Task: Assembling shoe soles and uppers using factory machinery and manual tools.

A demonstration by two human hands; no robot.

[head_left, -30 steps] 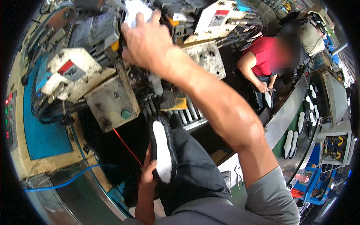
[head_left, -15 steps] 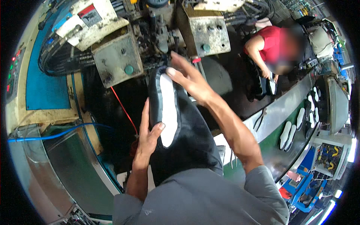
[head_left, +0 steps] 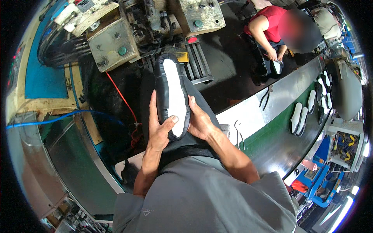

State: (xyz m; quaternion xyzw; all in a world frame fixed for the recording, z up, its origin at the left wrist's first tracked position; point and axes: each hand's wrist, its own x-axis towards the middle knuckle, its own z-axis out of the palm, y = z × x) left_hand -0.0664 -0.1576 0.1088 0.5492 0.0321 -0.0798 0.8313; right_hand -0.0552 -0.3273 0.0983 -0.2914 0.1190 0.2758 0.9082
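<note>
Between my hands is a black shoe upper (head_left: 175,85), its white sole side turned up toward me and its toe pointing away. My left hand (head_left: 160,130) grips the near left side, thumb lying on the white bottom. Against the near right edge rests my right hand (head_left: 200,118), its fingers curled along the side and partly hidden beneath. Beyond the toe stands a grimy machine (head_left: 155,23) with metal clamps and hoses.
Two control boxes, one left (head_left: 112,46) and one right (head_left: 198,17), flank the machine. On the right runs a green conveyor belt (head_left: 268,141) with several shoe uppers (head_left: 298,118). Pincers (head_left: 265,97) lie on its metal edge. A co-worker in red (head_left: 268,23) handles another upper.
My right hand has come back from the toe to the near right side of the shoe upper. My view has shifted, and the machine sits higher in the picture.
</note>
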